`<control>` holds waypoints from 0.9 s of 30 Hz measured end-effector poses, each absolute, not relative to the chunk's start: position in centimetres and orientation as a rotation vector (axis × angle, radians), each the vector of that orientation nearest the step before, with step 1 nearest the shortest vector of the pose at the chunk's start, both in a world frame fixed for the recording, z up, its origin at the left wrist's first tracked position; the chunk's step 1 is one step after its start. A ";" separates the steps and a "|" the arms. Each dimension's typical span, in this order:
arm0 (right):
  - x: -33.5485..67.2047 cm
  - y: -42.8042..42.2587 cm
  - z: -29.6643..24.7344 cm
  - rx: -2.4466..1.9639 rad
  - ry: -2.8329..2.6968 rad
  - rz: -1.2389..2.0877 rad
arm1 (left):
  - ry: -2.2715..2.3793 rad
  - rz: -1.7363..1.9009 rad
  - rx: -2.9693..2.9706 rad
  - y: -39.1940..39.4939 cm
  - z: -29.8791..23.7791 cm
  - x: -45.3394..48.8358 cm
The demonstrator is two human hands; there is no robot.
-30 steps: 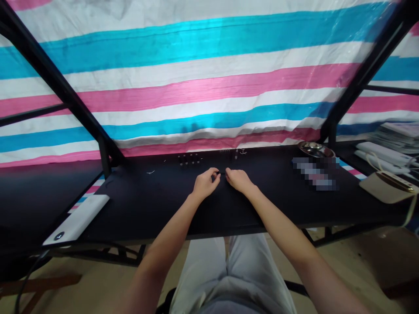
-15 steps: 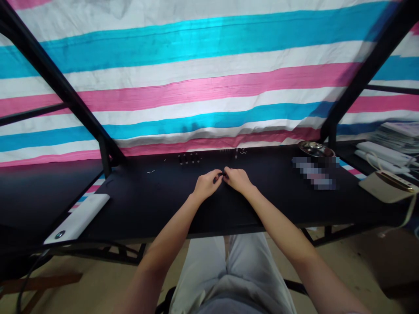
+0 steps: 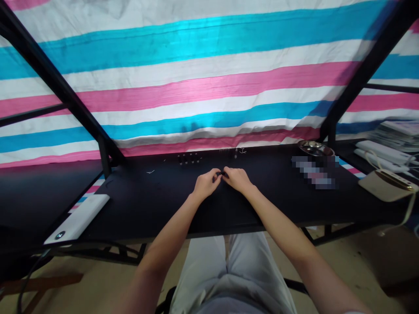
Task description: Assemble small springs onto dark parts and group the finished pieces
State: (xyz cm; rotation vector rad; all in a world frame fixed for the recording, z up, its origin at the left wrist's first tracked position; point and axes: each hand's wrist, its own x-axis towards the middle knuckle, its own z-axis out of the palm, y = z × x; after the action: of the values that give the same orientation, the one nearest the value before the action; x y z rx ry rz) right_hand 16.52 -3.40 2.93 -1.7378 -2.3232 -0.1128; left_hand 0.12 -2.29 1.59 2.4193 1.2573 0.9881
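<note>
My left hand [image 3: 206,183] and my right hand [image 3: 237,178] meet over the middle of a black table [image 3: 157,205]. Both are closed in a pinch on a small dark part [image 3: 220,174] held between their fingertips; it is too small to name. Just beyond the hands, several small black pieces [image 3: 189,159] stand in a row on the table. Further right along the back edge lie more tiny parts [image 3: 234,152] with a bit of pale wire.
A white power bank [image 3: 77,220] lies at the table's left edge. At the right stand a metal dish [image 3: 316,149], a blurred-out item [image 3: 313,172], a beige pad [image 3: 386,185] and white boxes [image 3: 381,152]. Black frame posts [image 3: 104,161] rise before a striped tarp.
My two hands have drawn closer together, the gap between the fingertips closing around the small dark part. The view has shifted only slightly.
</note>
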 end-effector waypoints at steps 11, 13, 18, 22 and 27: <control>16.8 -2.9 1.8 -1.527 -2.289 0.008 | 1.288 1.088 2.303 -1.8 1.2 0.2; 16.9 -2.6 1.4 -1.467 -2.222 0.092 | 1.349 1.126 2.260 -1.7 1.2 0.1; 17.7 -1.6 0.8 -1.459 -2.003 0.220 | 1.635 1.191 2.075 -0.7 1.0 -0.5; 18.4 -0.9 0.8 -1.544 -1.928 0.308 | 1.761 1.178 1.901 0.2 0.8 -1.2; 18.6 0.3 1.4 -1.687 -2.011 0.378 | 1.852 1.114 1.756 0.8 0.8 -1.9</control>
State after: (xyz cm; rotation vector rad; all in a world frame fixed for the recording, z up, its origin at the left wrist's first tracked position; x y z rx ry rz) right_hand 18.62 0.33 1.44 -1.6874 -2.0110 0.3776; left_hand -1.89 0.81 0.84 1.7561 1.8518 1.1137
